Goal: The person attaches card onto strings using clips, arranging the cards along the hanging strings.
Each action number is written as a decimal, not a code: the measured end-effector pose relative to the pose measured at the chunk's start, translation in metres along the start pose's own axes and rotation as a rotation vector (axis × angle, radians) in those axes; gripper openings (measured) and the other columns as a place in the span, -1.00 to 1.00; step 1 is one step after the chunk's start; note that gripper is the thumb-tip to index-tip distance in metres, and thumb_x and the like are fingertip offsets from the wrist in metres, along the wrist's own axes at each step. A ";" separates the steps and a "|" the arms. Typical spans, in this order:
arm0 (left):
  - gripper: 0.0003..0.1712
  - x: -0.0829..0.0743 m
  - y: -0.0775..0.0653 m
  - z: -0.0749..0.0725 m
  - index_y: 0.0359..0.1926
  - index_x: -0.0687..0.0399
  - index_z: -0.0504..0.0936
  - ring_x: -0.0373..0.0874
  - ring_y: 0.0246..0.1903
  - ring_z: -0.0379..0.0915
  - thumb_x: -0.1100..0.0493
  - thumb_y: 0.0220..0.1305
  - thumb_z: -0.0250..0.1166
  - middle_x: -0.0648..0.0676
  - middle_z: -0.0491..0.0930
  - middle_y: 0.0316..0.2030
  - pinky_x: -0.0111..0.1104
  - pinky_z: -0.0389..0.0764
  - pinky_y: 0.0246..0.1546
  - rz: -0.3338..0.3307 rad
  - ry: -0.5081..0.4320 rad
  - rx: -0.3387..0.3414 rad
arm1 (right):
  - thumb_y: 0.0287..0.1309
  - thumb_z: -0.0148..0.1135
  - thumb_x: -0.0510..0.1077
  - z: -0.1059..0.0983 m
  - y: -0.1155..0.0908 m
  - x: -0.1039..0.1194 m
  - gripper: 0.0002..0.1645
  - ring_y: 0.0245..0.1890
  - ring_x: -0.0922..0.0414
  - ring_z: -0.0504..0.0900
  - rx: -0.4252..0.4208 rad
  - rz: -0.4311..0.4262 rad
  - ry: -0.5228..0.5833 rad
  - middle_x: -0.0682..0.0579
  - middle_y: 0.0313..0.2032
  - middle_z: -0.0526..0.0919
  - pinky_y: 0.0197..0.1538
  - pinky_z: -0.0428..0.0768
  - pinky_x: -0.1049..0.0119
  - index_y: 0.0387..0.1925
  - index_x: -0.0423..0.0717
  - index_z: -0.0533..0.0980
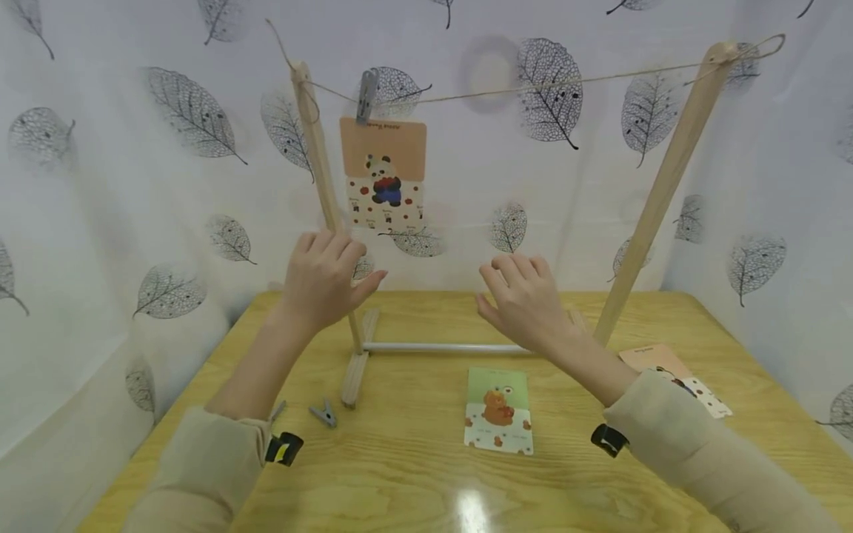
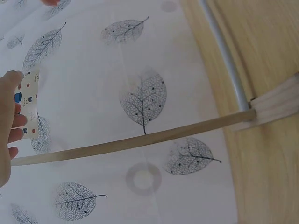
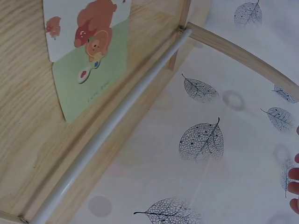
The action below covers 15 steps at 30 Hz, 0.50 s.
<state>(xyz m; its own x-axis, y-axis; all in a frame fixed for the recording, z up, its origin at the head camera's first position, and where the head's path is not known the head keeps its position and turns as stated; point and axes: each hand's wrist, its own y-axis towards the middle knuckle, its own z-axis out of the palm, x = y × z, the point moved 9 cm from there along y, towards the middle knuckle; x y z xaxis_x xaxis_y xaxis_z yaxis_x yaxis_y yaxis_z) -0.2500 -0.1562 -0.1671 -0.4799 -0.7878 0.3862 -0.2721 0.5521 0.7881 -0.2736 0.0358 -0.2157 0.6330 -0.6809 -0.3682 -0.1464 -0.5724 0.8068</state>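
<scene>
A panda card [image 1: 383, 174] with an orange top hangs from the twine [image 1: 506, 92], held by a grey clothespin [image 1: 366, 96] near the left post. My left hand [image 1: 323, 281] is raised in front of that post, below the card, with nothing in it and its thumb out to the side. To the right my right hand [image 1: 523, 300] hovers above the white crossbar [image 1: 440, 347], fingers loosely bent around nothing. A green-and-white bear card [image 1: 498, 411] lies flat on the table beneath. In the right wrist view only the fingertips [image 3: 293, 186] show at the edge.
Wooden posts [image 1: 656, 200] carry the twine at both sides. Another orange card [image 1: 676, 377] lies at the right, partly behind my right forearm. One grey clothespin [image 1: 323, 413] rests on the table [image 1: 400, 474] at left; a second is partly hidden by my left sleeve.
</scene>
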 end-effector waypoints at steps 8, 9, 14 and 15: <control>-0.53 0.001 -0.018 0.012 -0.36 0.26 0.51 0.08 -0.49 0.42 -0.06 -0.05 0.40 0.19 0.57 -0.43 -0.20 0.37 -0.52 -0.041 -0.036 0.093 | 0.03 0.08 0.02 0.004 -0.027 -0.003 -0.55 -0.28 -0.14 0.52 0.078 0.019 0.022 -0.18 -0.31 0.57 -0.30 0.42 0.03 -0.23 -0.30 0.52; -0.53 0.001 -0.020 0.014 -0.35 0.26 0.51 0.07 -0.49 0.42 -0.05 -0.06 0.41 0.19 0.57 -0.43 -0.21 0.38 -0.52 -0.045 -0.037 0.110 | 0.04 0.07 0.02 0.005 -0.030 -0.003 -0.54 -0.28 -0.13 0.51 0.090 0.021 0.022 -0.17 -0.32 0.57 -0.31 0.42 0.03 -0.23 -0.30 0.52; -0.54 0.001 -0.031 0.021 -0.30 0.24 0.54 0.03 -0.50 0.45 -0.05 -0.04 0.40 0.16 0.58 -0.46 -0.23 0.42 -0.51 -0.056 -0.039 0.193 | 0.05 0.04 0.05 0.009 -0.044 -0.005 -0.52 -0.27 -0.13 0.50 0.159 0.044 0.049 -0.17 -0.31 0.55 -0.32 0.42 0.04 -0.21 -0.30 0.51; -0.54 0.001 -0.033 0.022 -0.28 0.24 0.55 0.04 -0.48 0.47 -0.05 -0.03 0.39 0.16 0.59 -0.45 -0.22 0.44 -0.50 -0.061 -0.041 0.209 | 0.05 0.04 0.05 0.011 -0.047 -0.006 -0.51 -0.26 -0.13 0.50 0.175 0.052 0.057 -0.17 -0.30 0.55 -0.30 0.43 0.03 -0.19 -0.30 0.51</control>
<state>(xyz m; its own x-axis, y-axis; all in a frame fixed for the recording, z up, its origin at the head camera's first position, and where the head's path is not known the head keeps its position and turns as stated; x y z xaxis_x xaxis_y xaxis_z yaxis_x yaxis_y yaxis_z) -0.2601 -0.1690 -0.2036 -0.4898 -0.8119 0.3177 -0.4666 0.5519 0.6911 -0.2786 0.0620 -0.2564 0.6624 -0.6877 -0.2973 -0.3070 -0.6112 0.7295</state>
